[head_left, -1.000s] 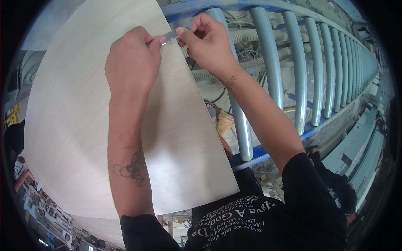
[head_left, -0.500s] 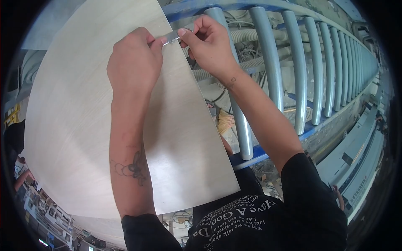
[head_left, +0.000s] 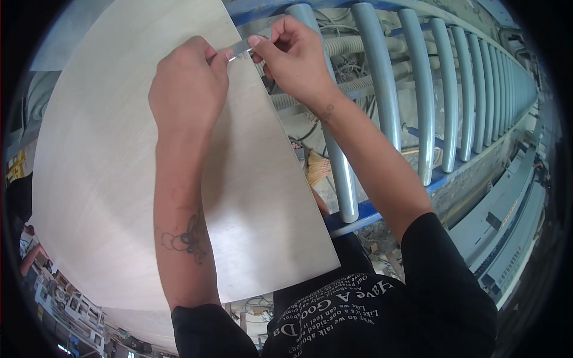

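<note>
A large pale wood-grain board (head_left: 256, 155) lies beneath my arms. Over its right edge, towards the far end, both hands pinch a short, thin, shiny grey strip (head_left: 240, 48). My left hand (head_left: 188, 86) is closed with its back up, thumb and fingertips on the strip's left end. My right hand (head_left: 298, 65) grips the other end between thumb and forefinger, its remaining fingers curled. Whether the strip touches the board, and what it is made of, I cannot tell.
To the right runs a conveyor of grey rollers (head_left: 382, 77) in a blue frame (head_left: 358, 224). Ribbed hoses (head_left: 349, 46) and a straw broom (head_left: 318, 167) show beneath it. Grey machine panels (head_left: 501, 221) stand farther right. Part of another person appears at the far left.
Both hands have shifted slightly left and away with the strip. A little more of it shows between them, and the whole view has moved slightly.
</note>
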### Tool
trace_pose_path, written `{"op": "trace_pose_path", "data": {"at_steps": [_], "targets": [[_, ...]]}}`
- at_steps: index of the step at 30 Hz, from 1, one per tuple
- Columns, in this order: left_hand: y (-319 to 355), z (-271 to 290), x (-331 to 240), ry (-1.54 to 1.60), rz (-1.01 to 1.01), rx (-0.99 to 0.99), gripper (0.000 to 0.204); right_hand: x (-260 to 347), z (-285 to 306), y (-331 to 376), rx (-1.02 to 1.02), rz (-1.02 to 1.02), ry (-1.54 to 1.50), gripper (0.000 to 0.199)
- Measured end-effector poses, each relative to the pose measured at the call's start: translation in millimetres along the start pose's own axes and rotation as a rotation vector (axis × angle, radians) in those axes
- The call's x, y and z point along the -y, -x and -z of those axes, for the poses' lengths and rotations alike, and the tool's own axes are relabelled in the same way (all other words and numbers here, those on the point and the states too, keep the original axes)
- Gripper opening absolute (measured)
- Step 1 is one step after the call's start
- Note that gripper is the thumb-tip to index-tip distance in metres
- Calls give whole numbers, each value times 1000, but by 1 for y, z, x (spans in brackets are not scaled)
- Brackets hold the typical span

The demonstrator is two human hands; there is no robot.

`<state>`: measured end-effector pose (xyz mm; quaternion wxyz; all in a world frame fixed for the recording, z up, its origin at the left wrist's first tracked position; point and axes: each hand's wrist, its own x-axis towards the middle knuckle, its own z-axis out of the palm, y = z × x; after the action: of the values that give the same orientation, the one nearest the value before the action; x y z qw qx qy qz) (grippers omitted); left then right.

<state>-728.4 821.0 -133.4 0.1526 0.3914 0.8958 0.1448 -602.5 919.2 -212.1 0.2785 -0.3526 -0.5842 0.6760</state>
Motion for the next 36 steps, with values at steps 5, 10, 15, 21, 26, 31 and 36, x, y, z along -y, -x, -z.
{"op": "trace_pose_path", "data": {"at_steps": [5, 10, 15, 21, 26, 31, 36], "targets": [[-3, 3, -4, -13, 34, 50, 29, -1, 1, -1, -26, 40, -8, 27], [-4, 7, 0, -55, 36, 61, 30, 5, -6, 1, 28, 6, -85, 22], [-1, 3, -3, -68, 19, 43, 29, 2, -2, 2, 1, -10, -31, 23], [7, 0, -4, -65, 24, 45, 30, -2, -1, 8, 21, -16, -80, 24], [8, 1, -5, -46, 33, 56, 31, -4, -1, 11, 17, -22, -150, 22], [12, 2, 2, -56, 32, 29, 31, 11, -5, 18, 36, -117, -173, 24], [13, 0, -5, -40, 38, 57, 30, 5, -3, 18, -8, -8, -71, 25]]}}
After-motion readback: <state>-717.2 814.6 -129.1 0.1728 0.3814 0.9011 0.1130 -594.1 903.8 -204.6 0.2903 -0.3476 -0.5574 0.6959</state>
